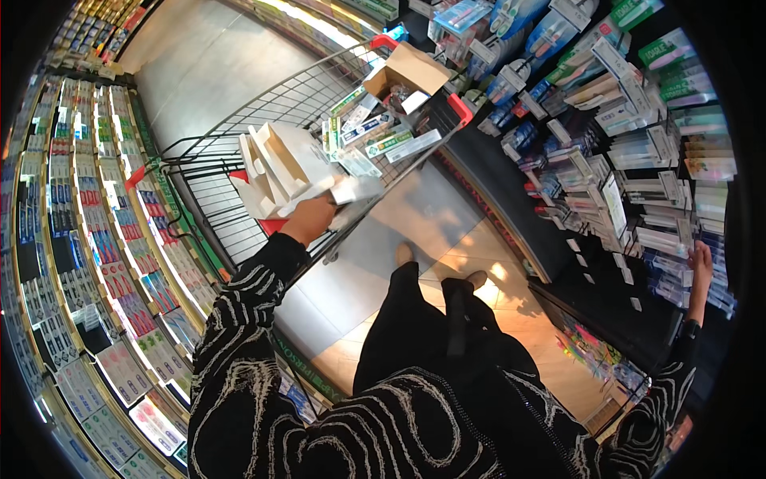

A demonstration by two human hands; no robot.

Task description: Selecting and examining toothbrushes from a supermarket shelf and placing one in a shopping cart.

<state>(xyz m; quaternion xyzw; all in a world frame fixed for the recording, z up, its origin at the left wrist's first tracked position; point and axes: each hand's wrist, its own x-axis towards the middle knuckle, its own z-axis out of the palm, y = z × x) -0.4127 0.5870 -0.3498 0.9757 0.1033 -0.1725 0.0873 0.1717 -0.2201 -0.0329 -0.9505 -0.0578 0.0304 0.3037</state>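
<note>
My left hand is over the wire shopping cart, shut on a small white package that is blurred. Just beyond the fingers and beside the wrist stands an opened white cardboard carton with raised flaps. Several toothpaste boxes lie loose in the cart, and a brown cardboard box with small items in it sits at the cart's end. Far to the right, my right hand is at the hanging toothbrush packs. Whether its fingers grip one is unclear.
Shelves of boxed toothpaste run along the left. Toothbrush packs on hooks with price tags fill the right, above a dark shelf base. Tiled floor lies between cart and shelf, with my feet on it.
</note>
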